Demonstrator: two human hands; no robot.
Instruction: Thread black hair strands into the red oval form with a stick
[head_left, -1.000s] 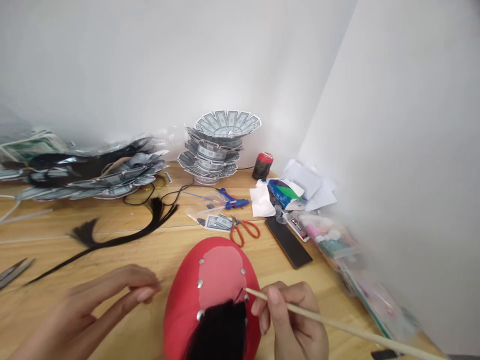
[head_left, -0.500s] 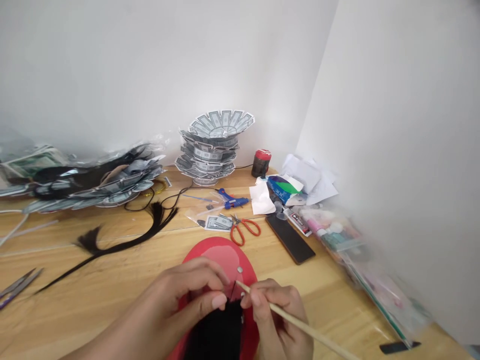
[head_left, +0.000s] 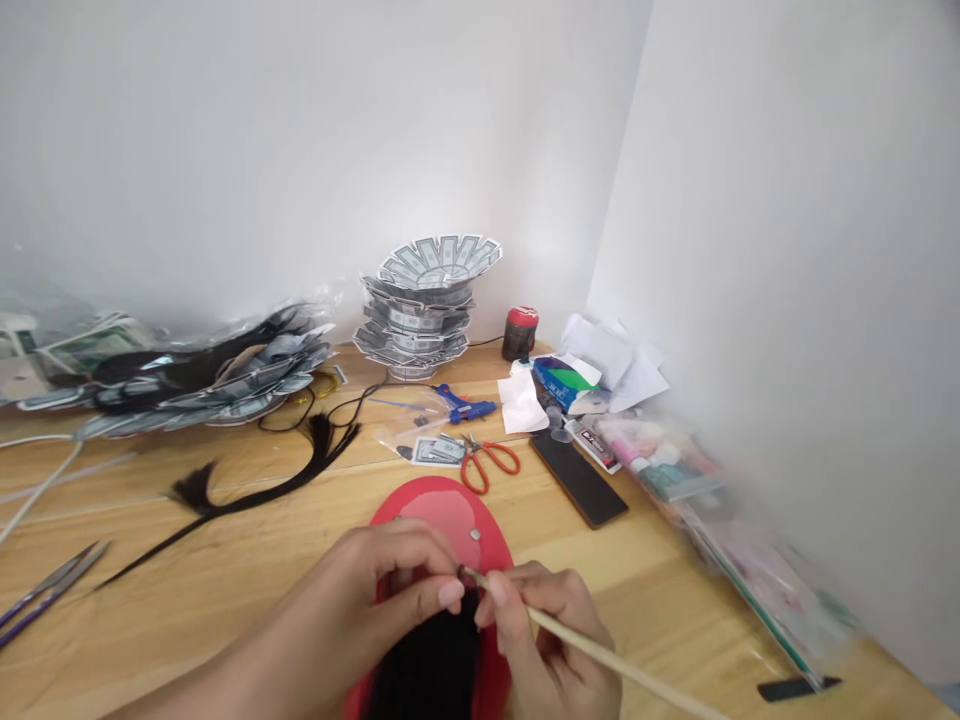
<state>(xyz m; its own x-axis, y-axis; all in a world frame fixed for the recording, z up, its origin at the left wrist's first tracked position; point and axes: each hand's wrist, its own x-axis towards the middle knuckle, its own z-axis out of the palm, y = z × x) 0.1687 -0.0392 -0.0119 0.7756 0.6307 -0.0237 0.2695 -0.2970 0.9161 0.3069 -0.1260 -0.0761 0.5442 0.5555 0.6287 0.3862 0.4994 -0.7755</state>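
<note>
My right hand (head_left: 551, 615) grips a thin pale wooden stick (head_left: 611, 660) like a pencil, its tapered tip touching the fingertips of the other hand. My left hand (head_left: 405, 580) is pinched closed over the same spot, where a fine dark strand shows at the fingertips. Beneath both hands lies a red rounded form (head_left: 491, 520) with a paler pink layer on top, fastened by round-headed pins (head_left: 475, 535). A dense mass of straight black hair (head_left: 424, 660) covers its near part. The hands hide much of the form's middle.
Beyond the form lie red-handled scissors (head_left: 487, 465), a blue glue gun (head_left: 466, 408) and a black phone (head_left: 579, 480). A stack of banknote-patterned bowls (head_left: 416, 310) stands by the wall. Bagged supplies (head_left: 697, 480) line the right; a hair bundle (head_left: 262, 487) and open scissors (head_left: 52, 595) lie left.
The stick's tip has moved slightly left and down to meet the left fingertips. The dark strand that stretched visibly between the hands is now mostly hidden. The camera view has shifted slightly.
</note>
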